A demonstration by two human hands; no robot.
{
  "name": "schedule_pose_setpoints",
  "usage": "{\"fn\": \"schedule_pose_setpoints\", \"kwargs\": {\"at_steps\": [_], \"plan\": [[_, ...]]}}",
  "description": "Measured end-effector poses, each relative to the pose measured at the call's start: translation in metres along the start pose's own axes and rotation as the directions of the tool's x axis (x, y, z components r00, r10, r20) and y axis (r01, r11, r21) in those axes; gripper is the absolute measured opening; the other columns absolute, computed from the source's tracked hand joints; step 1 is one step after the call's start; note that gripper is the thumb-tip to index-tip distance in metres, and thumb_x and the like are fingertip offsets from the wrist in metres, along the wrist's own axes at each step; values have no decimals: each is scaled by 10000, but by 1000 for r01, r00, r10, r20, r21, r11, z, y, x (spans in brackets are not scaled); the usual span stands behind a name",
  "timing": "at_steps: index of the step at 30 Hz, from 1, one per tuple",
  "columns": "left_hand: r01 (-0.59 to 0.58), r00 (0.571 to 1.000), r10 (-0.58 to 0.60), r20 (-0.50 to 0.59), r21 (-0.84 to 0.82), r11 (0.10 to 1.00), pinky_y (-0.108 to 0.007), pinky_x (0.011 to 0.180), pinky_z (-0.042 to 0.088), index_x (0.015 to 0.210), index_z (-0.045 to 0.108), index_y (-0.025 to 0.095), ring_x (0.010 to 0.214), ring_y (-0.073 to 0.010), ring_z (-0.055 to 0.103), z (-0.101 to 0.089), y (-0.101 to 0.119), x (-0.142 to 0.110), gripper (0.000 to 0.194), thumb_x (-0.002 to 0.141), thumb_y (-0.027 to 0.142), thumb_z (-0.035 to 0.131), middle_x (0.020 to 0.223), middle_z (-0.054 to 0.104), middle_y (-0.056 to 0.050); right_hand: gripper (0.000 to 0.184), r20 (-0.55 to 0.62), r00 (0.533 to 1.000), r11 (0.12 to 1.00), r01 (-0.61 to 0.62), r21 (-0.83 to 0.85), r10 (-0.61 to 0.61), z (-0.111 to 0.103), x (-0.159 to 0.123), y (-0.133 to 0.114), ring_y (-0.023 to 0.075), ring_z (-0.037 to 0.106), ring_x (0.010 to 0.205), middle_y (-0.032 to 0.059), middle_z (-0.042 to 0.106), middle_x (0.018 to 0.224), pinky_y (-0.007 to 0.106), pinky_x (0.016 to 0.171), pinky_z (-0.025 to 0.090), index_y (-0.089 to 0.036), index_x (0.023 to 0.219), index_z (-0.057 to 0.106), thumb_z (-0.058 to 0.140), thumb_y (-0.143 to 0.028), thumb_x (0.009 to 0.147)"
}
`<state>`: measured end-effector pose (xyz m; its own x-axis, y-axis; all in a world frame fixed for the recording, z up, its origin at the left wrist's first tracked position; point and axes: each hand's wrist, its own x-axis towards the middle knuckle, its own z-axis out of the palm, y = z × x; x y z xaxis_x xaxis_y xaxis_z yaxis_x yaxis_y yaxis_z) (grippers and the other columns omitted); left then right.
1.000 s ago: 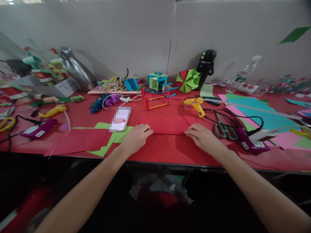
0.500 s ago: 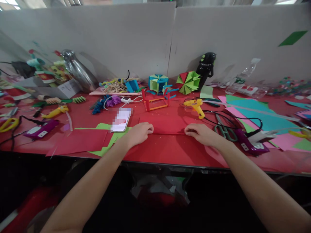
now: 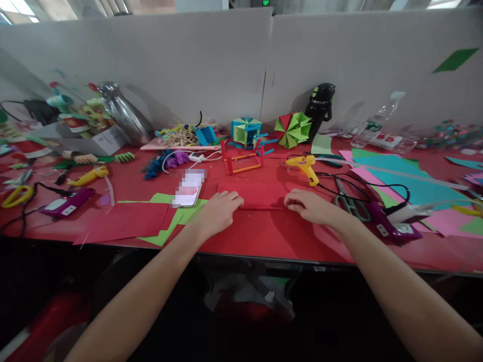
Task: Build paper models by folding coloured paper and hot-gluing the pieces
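Note:
A sheet of red paper [image 3: 263,195] lies on the red table in front of me, its near edge looking folded. My left hand [image 3: 221,210] is at the paper's near left corner, fingers bent together over the edge. At the near right corner, my right hand [image 3: 307,205] has thumb and fingers curled in on the same edge. The fingertips are partly hidden. Left of my left hand are a phone [image 3: 189,188] with a blurred screen, green paper [image 3: 166,235] and another red sheet [image 3: 124,221].
A yellow glue gun [image 3: 304,166], scissors [image 3: 352,205] and a purple power strip [image 3: 394,223] lie to the right. Behind the paper stands a red and orange stick frame [image 3: 243,162]. Coloured sheets [image 3: 400,176] are at far right, another glue gun [image 3: 89,176] at left.
Both hands have stayed at the paper's near edge, with small shifts of the fingers; both have edged slightly inward along it. The view has tilted up a little.

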<state>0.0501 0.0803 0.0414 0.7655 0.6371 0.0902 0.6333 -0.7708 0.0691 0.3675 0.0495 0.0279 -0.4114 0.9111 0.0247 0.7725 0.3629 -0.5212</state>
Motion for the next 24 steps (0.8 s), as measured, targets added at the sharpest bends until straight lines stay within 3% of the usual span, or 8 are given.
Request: {"fn": "schedule_pose_setpoints", "kwargs": {"at_steps": [2, 4, 10, 13, 16, 24], "plan": [[9, 1000, -9, -5, 15, 1000, -367, 849, 423, 995, 587, 181, 946, -239, 568, -1, 6, 1, 137, 986, 176, 451, 1043, 622, -78, 146, -41, 999, 997, 31, -65, -34, 5, -2, -3, 214, 580, 858, 72, 627, 922, 349, 806, 437, -208, 868, 588, 485, -107, 848], [5, 1000, -5, -2, 11, 1000, -361, 821, 424, 973, 586, 175, 927, -238, 566, 0, 13, 5, 166, 1020, 252, 446, 1029, 623, -80, 163, -58, 997, 991, 38, -129, -46, 8, -5, -6, 216, 561, 851, 71, 610, 901, 352, 800, 429, -207, 850, 564, 467, -76, 838], [24, 999, -23, 37, -52, 998, -346, 827, 424, 939, 580, 165, 939, -234, 560, 8, 23, 22, 162, 949, 72, 448, 1007, 619, -90, 179, -83, 995, 985, 40, -169, -54, 9, -9, -13, 229, 555, 852, 71, 608, 895, 376, 806, 435, -213, 852, 554, 457, -63, 851], [49, 998, -46, 52, -68, 996, -364, 852, 425, 926, 582, 168, 964, -250, 558, 11, 22, 27, 199, 866, 8, 480, 1005, 619, -97, 119, -116, 989, 986, 72, -149, -90, 14, -7, -21, 244, 567, 904, 85, 623, 932, 397, 846, 448, -210, 901, 584, 483, -148, 920], [71, 996, -66, 59, -97, 993, -362, 824, 425, 881, 585, 176, 941, -250, 569, 11, 19, 30, 195, 835, 8, 499, 970, 624, -91, 116, -162, 978, 986, 114, -125, -134, 25, 0, -31, 251, 575, 940, 95, 630, 966, 406, 872, 455, -210, 931, 612, 512, -253, 969], [177, 983, -161, 88, -219, 960, -305, 606, 353, 769, 564, 200, 749, -198, 579, 5, 13, 35, 145, 849, 90, 516, 852, 626, -47, 61, -268, 951, 982, 177, 62, -154, 37, 14, -33, 211, 576, 915, 60, 638, 954, 369, 865, 459, -218, 916, 626, 579, -229, 952]]}}
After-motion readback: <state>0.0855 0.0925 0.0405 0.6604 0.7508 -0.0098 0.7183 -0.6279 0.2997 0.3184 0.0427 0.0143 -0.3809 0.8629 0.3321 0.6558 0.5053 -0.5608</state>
